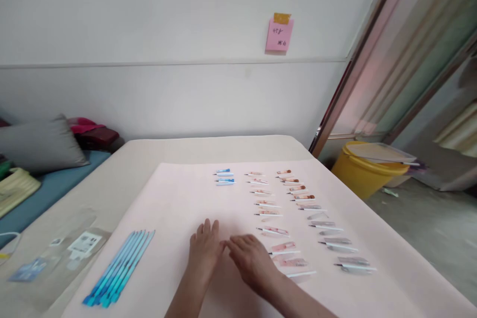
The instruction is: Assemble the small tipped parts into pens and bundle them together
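Note:
My left hand lies on the pale pink sheet, its fingers stretched forward and a little apart. Close to its thumb side, my right hand reaches in from the right with extended fingers. The hands nearly touch or touch at the thumb, and I see nothing held in either. Left of them lies a bundle of blue pens. To the right are rows of pen parts: pink printed barrels with white refills, brown-capped barrels and grey barrels. Small blue pen parts lie farther back.
Clear plastic packaging with labels lies at the table's left. A grey cushion rests on a blue seat beyond it. A yellow bin stands right of the table. A pink note is taped to the wall.

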### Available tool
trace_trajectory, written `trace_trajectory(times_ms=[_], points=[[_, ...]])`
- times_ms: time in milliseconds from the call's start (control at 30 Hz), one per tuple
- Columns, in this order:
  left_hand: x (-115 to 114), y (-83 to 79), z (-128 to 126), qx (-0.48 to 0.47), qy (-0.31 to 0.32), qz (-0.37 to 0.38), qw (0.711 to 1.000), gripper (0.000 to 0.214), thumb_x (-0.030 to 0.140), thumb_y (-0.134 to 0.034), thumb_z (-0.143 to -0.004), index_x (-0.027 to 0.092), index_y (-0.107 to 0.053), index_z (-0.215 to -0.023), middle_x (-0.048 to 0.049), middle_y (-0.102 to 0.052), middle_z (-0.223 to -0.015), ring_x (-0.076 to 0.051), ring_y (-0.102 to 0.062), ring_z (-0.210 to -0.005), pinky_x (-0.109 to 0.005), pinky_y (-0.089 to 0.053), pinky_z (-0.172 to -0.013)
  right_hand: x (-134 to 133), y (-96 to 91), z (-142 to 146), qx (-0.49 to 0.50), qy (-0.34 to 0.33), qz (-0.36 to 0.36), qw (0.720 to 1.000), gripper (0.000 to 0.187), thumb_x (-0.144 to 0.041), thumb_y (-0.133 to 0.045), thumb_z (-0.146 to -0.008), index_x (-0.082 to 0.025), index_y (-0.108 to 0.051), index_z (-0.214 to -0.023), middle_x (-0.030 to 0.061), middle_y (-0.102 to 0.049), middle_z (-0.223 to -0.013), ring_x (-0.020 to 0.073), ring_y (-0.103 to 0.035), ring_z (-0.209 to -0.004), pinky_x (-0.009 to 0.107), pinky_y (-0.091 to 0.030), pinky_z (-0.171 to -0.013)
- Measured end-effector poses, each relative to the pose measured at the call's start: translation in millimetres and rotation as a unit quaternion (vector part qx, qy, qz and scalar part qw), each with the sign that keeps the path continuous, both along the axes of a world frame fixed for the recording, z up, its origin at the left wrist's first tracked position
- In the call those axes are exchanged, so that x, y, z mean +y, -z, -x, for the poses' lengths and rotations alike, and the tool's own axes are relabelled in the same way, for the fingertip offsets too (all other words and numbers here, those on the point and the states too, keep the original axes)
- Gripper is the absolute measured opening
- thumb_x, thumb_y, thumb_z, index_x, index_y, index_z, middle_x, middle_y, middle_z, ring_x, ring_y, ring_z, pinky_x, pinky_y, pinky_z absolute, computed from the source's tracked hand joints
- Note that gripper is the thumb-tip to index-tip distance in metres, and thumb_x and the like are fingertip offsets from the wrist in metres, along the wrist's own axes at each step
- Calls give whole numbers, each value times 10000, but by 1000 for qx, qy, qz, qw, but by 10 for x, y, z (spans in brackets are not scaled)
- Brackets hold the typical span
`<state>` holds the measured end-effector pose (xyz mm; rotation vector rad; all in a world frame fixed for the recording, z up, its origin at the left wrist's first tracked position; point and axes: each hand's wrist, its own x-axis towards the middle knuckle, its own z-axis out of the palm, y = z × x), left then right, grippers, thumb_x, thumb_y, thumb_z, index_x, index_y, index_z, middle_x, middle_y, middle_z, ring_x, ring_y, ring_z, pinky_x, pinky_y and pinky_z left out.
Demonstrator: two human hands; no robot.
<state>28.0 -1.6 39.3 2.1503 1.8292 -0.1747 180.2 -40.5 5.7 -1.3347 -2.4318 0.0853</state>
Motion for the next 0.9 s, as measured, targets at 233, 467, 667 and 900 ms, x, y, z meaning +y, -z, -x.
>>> trace_trajectory(times_ms=[233, 467, 667, 900], points=[[6, -127, -17, -71, -28, 2, 997, 556, 353, -357, -846, 176, -358, -1373, -128, -333, -1444, -263, -318, -1294, -379, -286, -988, 1250, -258, 10, -124, 86, 65, 986, 232, -119, -356, -900, -155, -568, -986, 96, -598, -1018, 184, -508, -968, 278, -328, -798], [4, -213, 15, -82, -36, 31, 996, 576, 348, -375, -830, 155, -365, -1373, -149, -351, -1428, -301, -370, -1249, -405, -325, -949, 1984, -51, 96, -147, 154, 73, 974, 324, -66, -309, -878, -94, -508, -1132, 178, -537, -1149, 244, -437, -1099, 350, -318, -847], [27, -244, 39, -88, -41, 42, 994, 586, 352, -386, -825, 164, -353, -1380, -151, -336, -1437, -307, -386, -1234, -414, -326, -942, 1989, 46, 163, -165, 150, 79, 972, 321, -70, -315, -874, -75, -521, -1120, 194, -538, -1130, 262, -447, -1059, 370, -330, -854], [11, -263, 77, -98, -58, 23, 993, 543, 366, -364, -834, 177, -389, -1342, -140, -381, -1401, -293, -399, -1219, -397, -345, -919, 1449, -23, 162, -173, 140, 91, 971, 269, -105, -362, -875, -109, -560, -1058, 162, -565, -1054, 244, -503, -975, 318, -412, -754]])
